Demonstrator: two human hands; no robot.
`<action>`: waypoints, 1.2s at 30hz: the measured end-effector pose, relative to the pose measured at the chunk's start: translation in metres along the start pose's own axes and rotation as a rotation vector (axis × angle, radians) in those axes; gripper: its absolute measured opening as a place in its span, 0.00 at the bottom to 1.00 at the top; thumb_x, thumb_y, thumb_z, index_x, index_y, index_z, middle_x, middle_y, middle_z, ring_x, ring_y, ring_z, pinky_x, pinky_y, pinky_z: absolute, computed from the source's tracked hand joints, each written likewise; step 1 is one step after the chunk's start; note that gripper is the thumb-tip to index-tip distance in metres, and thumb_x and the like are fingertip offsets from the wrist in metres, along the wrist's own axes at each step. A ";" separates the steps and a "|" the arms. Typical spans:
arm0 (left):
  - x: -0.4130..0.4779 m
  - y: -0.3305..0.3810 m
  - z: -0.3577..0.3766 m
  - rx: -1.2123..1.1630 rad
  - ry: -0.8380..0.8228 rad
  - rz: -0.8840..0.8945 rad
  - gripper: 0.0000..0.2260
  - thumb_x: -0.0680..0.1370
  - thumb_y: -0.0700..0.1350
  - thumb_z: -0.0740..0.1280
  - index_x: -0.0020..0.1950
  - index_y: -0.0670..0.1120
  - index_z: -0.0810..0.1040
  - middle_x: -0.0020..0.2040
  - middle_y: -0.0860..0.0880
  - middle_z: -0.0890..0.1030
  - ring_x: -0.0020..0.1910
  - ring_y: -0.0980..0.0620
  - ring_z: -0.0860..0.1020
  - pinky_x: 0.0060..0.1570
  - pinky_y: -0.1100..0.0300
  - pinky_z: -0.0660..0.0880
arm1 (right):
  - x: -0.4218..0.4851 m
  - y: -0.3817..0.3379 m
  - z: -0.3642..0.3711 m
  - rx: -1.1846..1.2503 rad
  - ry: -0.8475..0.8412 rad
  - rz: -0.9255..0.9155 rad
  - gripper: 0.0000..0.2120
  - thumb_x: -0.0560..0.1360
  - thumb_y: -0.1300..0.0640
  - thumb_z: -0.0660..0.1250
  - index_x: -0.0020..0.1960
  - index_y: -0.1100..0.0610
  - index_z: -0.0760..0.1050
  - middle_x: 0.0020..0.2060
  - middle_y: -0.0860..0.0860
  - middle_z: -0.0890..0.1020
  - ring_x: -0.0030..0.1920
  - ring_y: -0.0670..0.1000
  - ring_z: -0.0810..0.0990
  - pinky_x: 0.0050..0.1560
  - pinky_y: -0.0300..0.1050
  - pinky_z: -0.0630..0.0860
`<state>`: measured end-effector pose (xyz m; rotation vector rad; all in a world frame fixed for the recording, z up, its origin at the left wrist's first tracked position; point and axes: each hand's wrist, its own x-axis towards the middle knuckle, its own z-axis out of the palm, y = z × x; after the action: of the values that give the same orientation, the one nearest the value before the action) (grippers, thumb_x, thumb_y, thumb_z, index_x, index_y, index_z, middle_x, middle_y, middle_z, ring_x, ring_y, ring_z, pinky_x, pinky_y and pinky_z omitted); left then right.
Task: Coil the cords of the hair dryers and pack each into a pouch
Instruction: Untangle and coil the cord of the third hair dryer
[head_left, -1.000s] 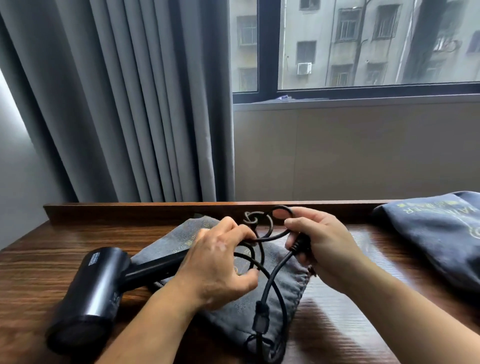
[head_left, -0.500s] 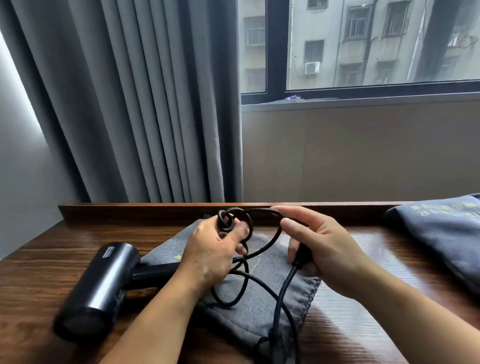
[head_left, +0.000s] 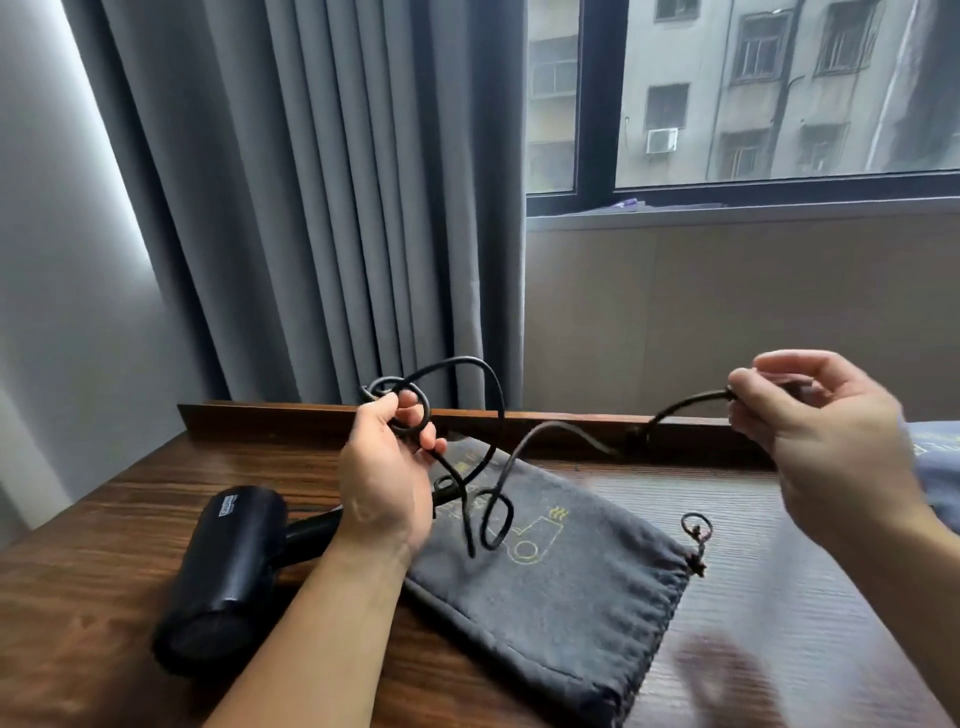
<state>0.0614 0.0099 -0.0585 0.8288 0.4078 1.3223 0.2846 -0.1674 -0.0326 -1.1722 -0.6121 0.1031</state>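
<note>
A black hair dryer (head_left: 223, 577) lies on the wooden table at the left, its handle pointing right under my left wrist. Its black cord (head_left: 496, 415) rises in loose loops above a grey drawstring pouch (head_left: 566, 587) lying flat on the table. My left hand (head_left: 384, 478) grips a small tangle of cord loops just above the pouch's far corner. My right hand (head_left: 826, 415), raised at the right and blurred, pinches the far stretch of the cord, which runs between both hands.
A second grey pouch (head_left: 935, 467) shows at the right edge of the table. A raised wooden lip (head_left: 270, 415) borders the table's far side, with grey curtains (head_left: 322, 208) and a window behind it. The pouch's drawstring (head_left: 696, 540) lies to its right.
My right hand has swung up and far to the right, drawing the cord out. My left hand has lifted its cord loops slightly. The view has shifted left.
</note>
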 end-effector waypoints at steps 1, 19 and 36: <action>0.003 0.000 -0.002 0.024 0.016 0.020 0.12 0.83 0.44 0.57 0.43 0.46 0.75 0.36 0.52 0.73 0.32 0.54 0.68 0.40 0.56 0.64 | 0.003 -0.006 0.002 -0.043 -0.011 -0.044 0.06 0.73 0.60 0.77 0.44 0.51 0.82 0.33 0.48 0.82 0.37 0.52 0.82 0.52 0.55 0.81; 0.011 0.024 0.003 0.098 -0.333 -0.314 0.21 0.73 0.46 0.58 0.56 0.35 0.81 0.40 0.45 0.77 0.35 0.50 0.69 0.40 0.55 0.63 | -0.042 0.016 0.071 -1.062 -0.693 -0.255 0.04 0.72 0.56 0.71 0.44 0.48 0.84 0.38 0.44 0.85 0.39 0.43 0.82 0.46 0.42 0.79; -0.010 -0.013 0.009 1.313 -0.658 0.203 0.06 0.75 0.46 0.66 0.40 0.51 0.81 0.34 0.52 0.83 0.35 0.55 0.80 0.37 0.54 0.76 | -0.033 0.032 0.059 -0.632 -0.710 -0.336 0.07 0.74 0.55 0.72 0.49 0.46 0.86 0.39 0.47 0.86 0.40 0.45 0.83 0.48 0.54 0.81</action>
<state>0.0742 -0.0028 -0.0646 2.3536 0.6583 0.7484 0.2349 -0.1187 -0.0594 -1.6244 -1.5402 0.0348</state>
